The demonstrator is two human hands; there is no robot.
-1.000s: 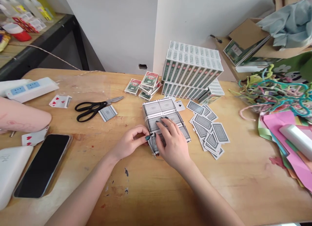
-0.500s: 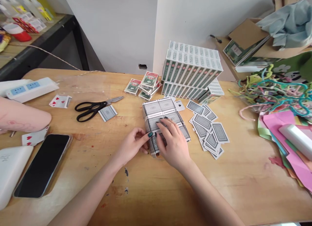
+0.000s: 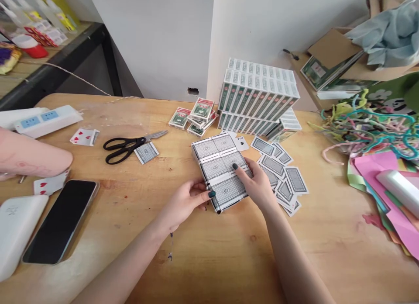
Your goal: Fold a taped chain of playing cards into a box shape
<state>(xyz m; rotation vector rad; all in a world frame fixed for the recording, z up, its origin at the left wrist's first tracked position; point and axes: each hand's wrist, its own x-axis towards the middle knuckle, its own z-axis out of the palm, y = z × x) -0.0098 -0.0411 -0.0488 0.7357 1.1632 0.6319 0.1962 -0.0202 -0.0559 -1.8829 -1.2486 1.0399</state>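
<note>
A flat box covered with patterned playing-card backs [image 3: 225,191] lies between my hands, tilted slightly on the table. My left hand [image 3: 188,199] grips its lower left corner, thumb on top and the other fingers curled at the side. On the right edge, my right hand [image 3: 257,181] holds the box with its thumb on the top face and its fingers at the far side. Loose playing cards [image 3: 284,188] lie face down just right of my right hand. Behind the box a two-of-spades card [image 3: 241,143] partly shows. Black-handled scissors [image 3: 126,149] rest to the left beside a cut card piece [image 3: 147,152].
Stacked card packs [image 3: 258,92] stand at the back, with several loose packs [image 3: 201,109] left of them. A phone [image 3: 62,221], a white device [image 3: 19,234] and a power strip [image 3: 49,120] lie left. Another person's arm [image 3: 36,153] rests there. Coloured paper [image 3: 376,177] lies right.
My right hand has moved from the top of the box to its right edge. The left hand has shifted slightly right and down, along the box's left side.
</note>
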